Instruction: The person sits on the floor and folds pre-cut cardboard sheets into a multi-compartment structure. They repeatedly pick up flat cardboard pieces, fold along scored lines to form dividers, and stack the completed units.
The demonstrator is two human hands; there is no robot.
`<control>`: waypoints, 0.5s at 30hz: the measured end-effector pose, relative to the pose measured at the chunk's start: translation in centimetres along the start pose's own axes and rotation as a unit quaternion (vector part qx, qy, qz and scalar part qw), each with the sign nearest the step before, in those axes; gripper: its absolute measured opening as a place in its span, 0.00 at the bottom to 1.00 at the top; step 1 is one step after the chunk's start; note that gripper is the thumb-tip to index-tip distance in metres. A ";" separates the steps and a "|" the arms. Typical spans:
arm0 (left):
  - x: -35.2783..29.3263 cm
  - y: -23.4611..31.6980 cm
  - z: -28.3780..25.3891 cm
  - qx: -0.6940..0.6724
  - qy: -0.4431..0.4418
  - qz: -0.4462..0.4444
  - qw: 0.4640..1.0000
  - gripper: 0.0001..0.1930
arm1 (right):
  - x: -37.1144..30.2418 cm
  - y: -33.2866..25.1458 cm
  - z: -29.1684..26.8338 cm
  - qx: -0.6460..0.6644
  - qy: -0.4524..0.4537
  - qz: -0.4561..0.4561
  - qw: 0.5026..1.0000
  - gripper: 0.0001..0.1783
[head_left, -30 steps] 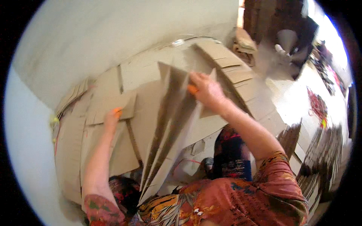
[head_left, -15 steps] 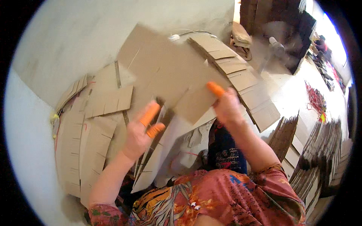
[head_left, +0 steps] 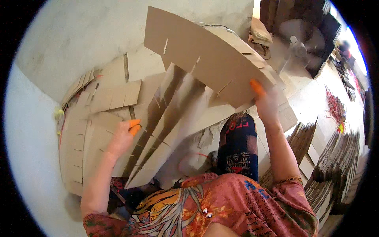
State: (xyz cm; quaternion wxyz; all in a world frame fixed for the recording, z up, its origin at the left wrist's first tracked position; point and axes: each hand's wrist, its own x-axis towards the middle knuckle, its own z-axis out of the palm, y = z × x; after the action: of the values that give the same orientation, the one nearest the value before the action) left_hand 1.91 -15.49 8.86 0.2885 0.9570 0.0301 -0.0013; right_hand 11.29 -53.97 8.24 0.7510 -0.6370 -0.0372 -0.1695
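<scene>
Down near the patterned red shirt (head_left: pixel 221 209), the left hand (head_left: pixel 120 138), orange fingertip covers pinched together, is gripping the edge of the upright slotted cardboard strips (head_left: pixel 166 130) standing fanned between the arms. Further out, the right hand (head_left: pixel 266 104) is clamping its grip on the lower corner of a large slotted cardboard panel (head_left: pixel 201 55), lifting it tilted above the strips. Beyond, flat cardboard sheets (head_left: pixel 106 98) are lying stacked against the pale wall (head_left: pixel 79 35), and a fan (head_left: pixel 296 47) is standing far right.
</scene>
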 end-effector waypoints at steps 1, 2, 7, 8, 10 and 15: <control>-0.5 -0.7 -0.5 0.000 0.004 -0.008 1.000 0.14 | 0.1 -0.1 -0.2 -0.028 -0.006 0.007 1.000 0.09; -0.8 -1.8 -0.6 0.007 0.020 0.036 0.999 0.13 | 0.3 -0.1 -0.4 -0.057 -0.012 0.014 0.998 0.08; -0.6 -3.7 -1.5 0.008 0.006 0.037 0.999 0.13 | 1.2 1.2 -1.4 -0.064 -0.075 -0.129 0.987 0.09; -0.5 -3.9 -1.4 0.013 0.016 0.037 0.999 0.12 | 1.1 1.2 -1.6 -0.063 -0.080 -0.119 0.988 0.09; -0.1 -4.0 -1.2 0.006 0.012 0.021 1.000 0.12 | 0.5 0.1 -1.2 -0.071 -0.080 -0.064 0.992 0.09; 0.7 -3.6 -0.3 0.002 0.056 0.086 0.995 0.12 | -0.8 -0.8 -1.4 -0.214 -0.115 -0.050 0.969 0.10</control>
State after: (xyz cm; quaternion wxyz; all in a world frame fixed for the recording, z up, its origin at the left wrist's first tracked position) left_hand 2.39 -12.29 7.10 0.2833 0.9553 -0.0361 0.0766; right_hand 10.09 -55.28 8.56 0.5788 -0.7953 -0.1176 -0.1363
